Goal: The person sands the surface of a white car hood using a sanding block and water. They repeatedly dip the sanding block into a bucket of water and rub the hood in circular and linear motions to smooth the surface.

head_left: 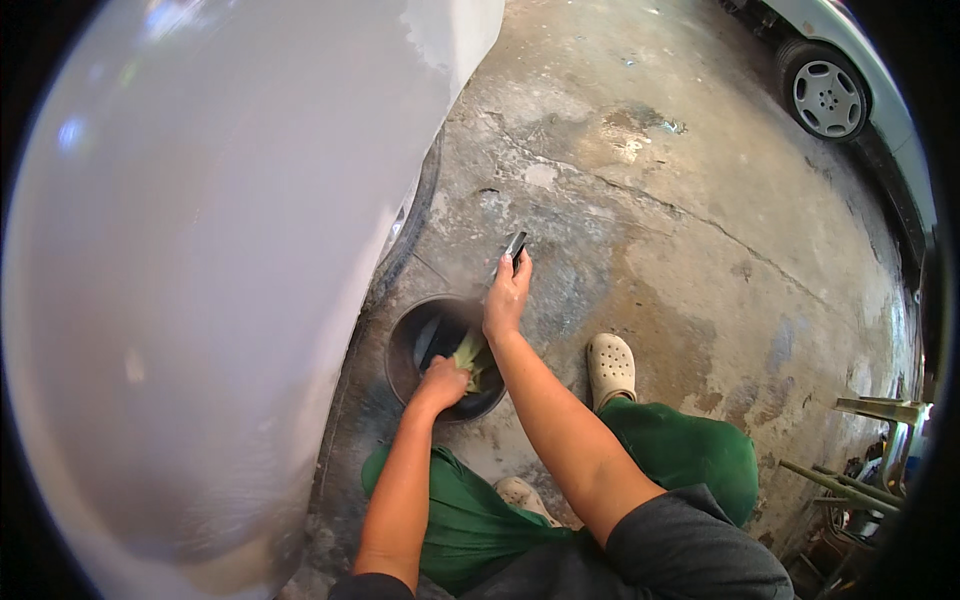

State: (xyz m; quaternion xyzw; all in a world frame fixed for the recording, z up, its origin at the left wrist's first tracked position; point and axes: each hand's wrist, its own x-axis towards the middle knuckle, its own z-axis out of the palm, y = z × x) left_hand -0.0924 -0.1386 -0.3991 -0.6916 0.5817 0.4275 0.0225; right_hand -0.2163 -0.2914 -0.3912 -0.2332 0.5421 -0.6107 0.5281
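My left hand reaches into a dark round bucket on the floor, its fingers closed on a yellow-green cloth. Part of the cloth hangs down inside the bucket. Just past the bucket's right rim, my right hand grips a small, flat, dark block with a lighter edge. Most of that block is hidden by my fingers, so its exact kind does not show.
A large pale car panel fills the left side, with a tyre under its edge. Stained, cracked concrete stretches to the right. Another car's wheel stands far right, and a metal stand is nearer. My beige clog is beside the bucket.
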